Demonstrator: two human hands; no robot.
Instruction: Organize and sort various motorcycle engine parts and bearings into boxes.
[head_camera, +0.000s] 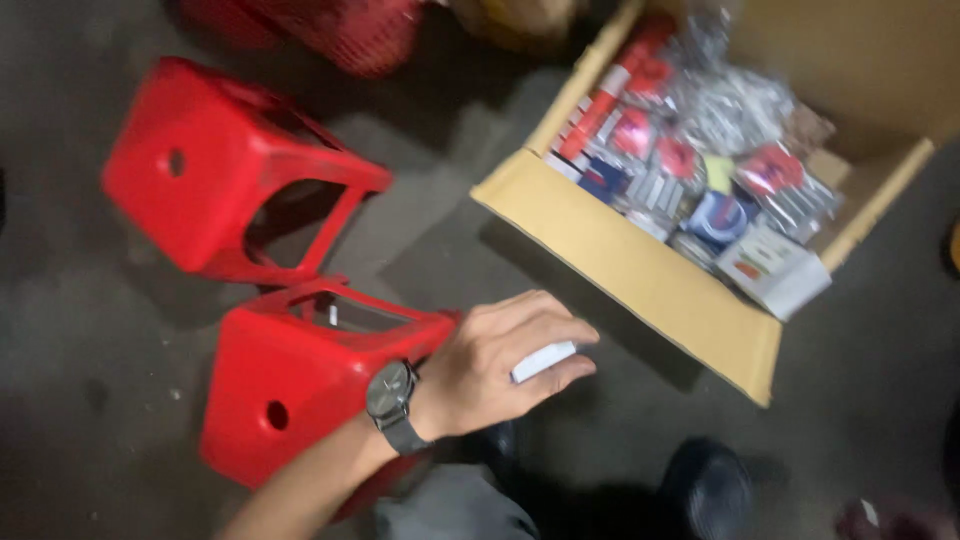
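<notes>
Head view: the left hand (500, 365) is gripping a small white box (543, 360) just beside a red stool (300, 390) — judging by this, carrying it; beyond it an open cardboard box (640, 270) is holding packets.

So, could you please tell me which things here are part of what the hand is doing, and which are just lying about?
In hand:
- left hand, with a wristwatch, gripping a small white box
- open cardboard box full of small packaged goods, nearest the hand

Lying about:
- two red plastic stools on the floor
- a dark shoe
- something red at the top edge, too blurred to tell
</notes>
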